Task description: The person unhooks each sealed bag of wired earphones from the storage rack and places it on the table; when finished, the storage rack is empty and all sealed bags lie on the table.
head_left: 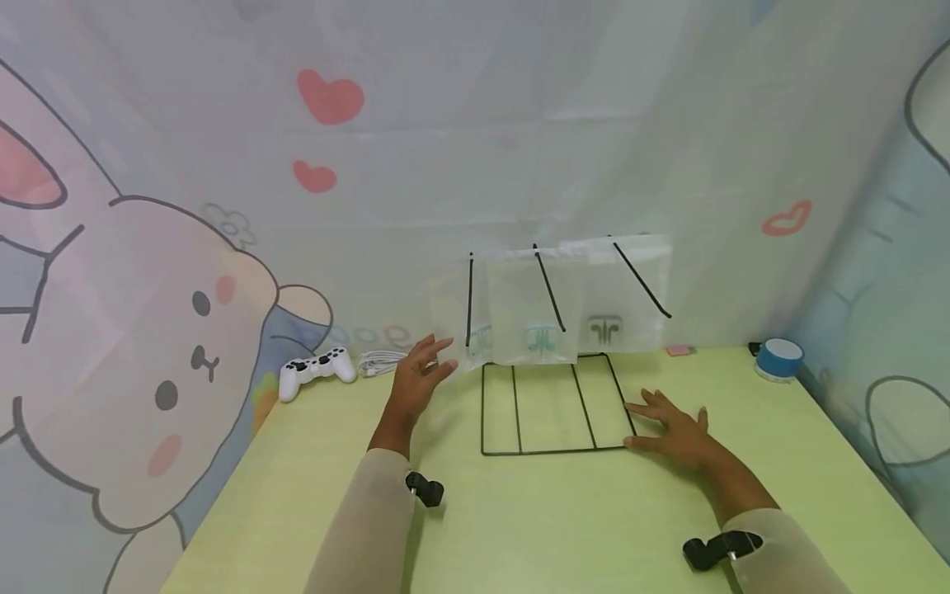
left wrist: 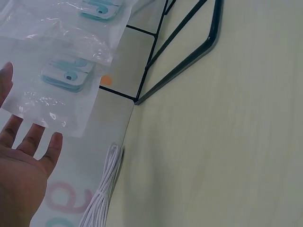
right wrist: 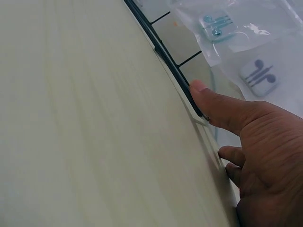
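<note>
A black wire display rack (head_left: 538, 452) stands on the table, with its base frame flat and several hooks slanting forward. Clear bags hang from the hooks: a left bag (left wrist: 28, 99), a middle bag (head_left: 512, 305) and a right bag (head_left: 646, 256). Each contains a small earphone case, such as the dark-marked one (right wrist: 259, 78) in the right bag. My left hand (head_left: 416, 379) is beside the left bag with fingers spread; whether they touch it, I cannot tell. My right hand (head_left: 675, 433) touches the base's right side, its thumb at the front corner and fingers extended.
A white game controller (head_left: 317, 371) and a coiled white cable (head_left: 380, 362) lie left of the rack. Toward the right back are a pink eraser-like piece (head_left: 679, 351) and a blue-and-white round item (head_left: 779, 359). A printed cloth backdrop (head_left: 475, 165) rises behind.
</note>
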Tool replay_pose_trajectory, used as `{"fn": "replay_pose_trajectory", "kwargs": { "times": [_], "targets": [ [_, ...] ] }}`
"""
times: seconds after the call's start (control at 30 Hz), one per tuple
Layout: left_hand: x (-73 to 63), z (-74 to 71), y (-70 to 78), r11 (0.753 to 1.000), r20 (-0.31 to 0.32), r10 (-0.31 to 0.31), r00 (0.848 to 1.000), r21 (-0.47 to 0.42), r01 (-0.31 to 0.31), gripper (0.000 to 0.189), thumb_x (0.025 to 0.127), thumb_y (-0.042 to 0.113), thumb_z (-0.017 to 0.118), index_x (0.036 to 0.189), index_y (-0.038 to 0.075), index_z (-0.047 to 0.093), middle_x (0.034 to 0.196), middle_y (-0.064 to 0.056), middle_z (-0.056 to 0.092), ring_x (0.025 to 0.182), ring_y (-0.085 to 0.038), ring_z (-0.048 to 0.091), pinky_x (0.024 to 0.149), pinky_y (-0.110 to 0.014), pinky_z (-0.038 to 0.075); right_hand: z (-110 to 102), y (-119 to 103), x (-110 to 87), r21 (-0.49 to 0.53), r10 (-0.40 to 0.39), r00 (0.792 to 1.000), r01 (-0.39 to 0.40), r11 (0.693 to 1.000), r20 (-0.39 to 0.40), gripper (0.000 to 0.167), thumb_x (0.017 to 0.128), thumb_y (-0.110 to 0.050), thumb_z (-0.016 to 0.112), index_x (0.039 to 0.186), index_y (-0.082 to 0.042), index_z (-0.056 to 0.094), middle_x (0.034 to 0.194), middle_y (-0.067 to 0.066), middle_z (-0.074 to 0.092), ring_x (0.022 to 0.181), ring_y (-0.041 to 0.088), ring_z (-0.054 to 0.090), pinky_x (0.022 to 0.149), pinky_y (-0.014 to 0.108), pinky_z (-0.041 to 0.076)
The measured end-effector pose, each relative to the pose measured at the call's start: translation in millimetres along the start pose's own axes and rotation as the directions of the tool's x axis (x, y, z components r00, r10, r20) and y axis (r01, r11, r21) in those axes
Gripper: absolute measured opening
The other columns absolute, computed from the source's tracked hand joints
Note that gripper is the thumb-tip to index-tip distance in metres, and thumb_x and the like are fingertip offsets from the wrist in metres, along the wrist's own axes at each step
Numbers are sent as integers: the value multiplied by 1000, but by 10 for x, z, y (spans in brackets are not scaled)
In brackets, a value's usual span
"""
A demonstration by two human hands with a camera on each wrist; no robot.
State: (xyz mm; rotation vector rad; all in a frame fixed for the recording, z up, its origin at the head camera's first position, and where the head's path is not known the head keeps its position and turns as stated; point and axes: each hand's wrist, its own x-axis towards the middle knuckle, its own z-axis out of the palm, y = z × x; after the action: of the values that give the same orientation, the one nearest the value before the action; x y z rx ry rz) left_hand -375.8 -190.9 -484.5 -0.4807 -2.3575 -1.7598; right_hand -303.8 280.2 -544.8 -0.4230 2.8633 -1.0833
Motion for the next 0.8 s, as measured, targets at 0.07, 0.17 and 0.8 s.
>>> {"fn": "replay_pose_trajectory", "kwargs": {
  "times": [0.07, 0.17, 0.8],
  "targets": [
    [28, 6, 15, 1000, 1, -16, 1000, -1, 16, 51, 106, 29, 75, 154, 15, 65, 181, -14, 29, 163, -46, 38, 130, -61, 38, -11, -2, -10, 2, -3, 1000, 3, 1000, -6, 77, 94, -48, 82, 157, -10, 59, 176, 30, 28, 165, 59, 13, 113, 92, -18],
    [76, 17, 36, 1000, 6, -26, 1000, 17, 26, 50, 106, 31, 75, 153, 18, 66, 181, -15, 27, 164, -47, 35, 130, -62, 36, -20, 1, -20, 2, -7, 1000, 7, 1000, -10, 77, 94, -48, 83, 156, -9, 60, 176, 31, 28, 165, 59, 13, 113, 92, -18],
    [372, 87, 275, 992, 48, 50, 998, 117, -55, 50, 104, 13, 74, 153, 17, 66, 164, -13, 58, 169, -41, 26, 132, -69, 27, 18, -3, -17, 2, 2, 1000, -2, 1000, -10, 75, 94, -48, 83, 155, -11, 62, 176, 29, 29, 165, 58, 14, 114, 92, -16]
  ]
}}
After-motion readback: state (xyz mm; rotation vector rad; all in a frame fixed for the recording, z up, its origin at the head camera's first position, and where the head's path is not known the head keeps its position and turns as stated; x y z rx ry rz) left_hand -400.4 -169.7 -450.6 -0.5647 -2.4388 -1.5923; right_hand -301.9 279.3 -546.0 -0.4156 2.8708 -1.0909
